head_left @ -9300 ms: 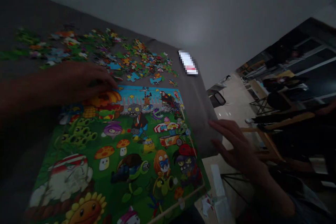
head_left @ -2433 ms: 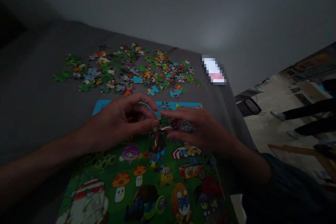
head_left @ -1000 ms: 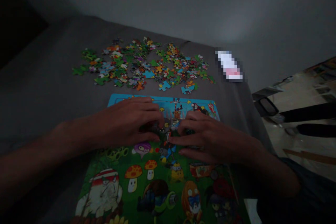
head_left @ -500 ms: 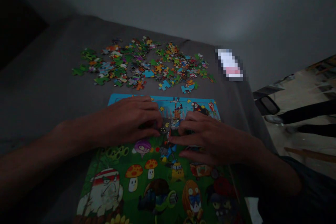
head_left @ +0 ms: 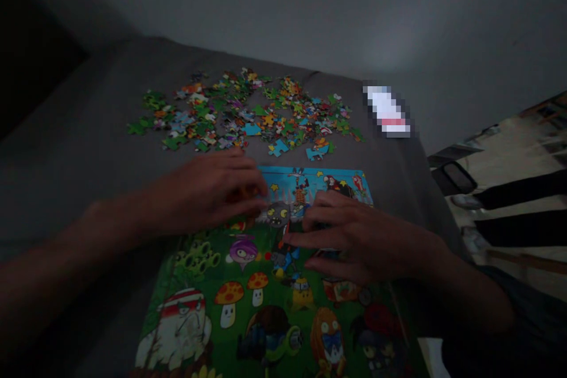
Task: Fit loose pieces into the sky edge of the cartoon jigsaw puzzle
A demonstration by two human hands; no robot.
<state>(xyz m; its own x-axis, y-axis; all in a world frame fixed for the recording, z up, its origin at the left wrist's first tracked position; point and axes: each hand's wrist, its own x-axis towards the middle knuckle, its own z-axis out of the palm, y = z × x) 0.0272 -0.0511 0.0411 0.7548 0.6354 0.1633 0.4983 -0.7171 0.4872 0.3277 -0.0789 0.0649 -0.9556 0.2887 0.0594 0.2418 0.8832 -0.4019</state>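
Head view: the left hand (head_left: 217, 192) has drawn up since half a second ago, now covering the far left corner of the puzzle board (head_left: 274, 292); the right hand (head_left: 348, 233) stays put. The left grip is half curled, palm down; I can't tell whether it pinches a piece. The right grip is loosely spread, fingers bent on the board's right half. The board lies under both; beyond its far edge, loose pieces (head_left: 267, 120) litter the surface (head_left: 101, 106), with a phone (head_left: 387, 111) by the far right corner.

Cartoon picture board (head_left: 280, 286) flat, mostly green, blue far edge; loose multicoloured puzzle pieces (head_left: 252, 129) scattered beyond.
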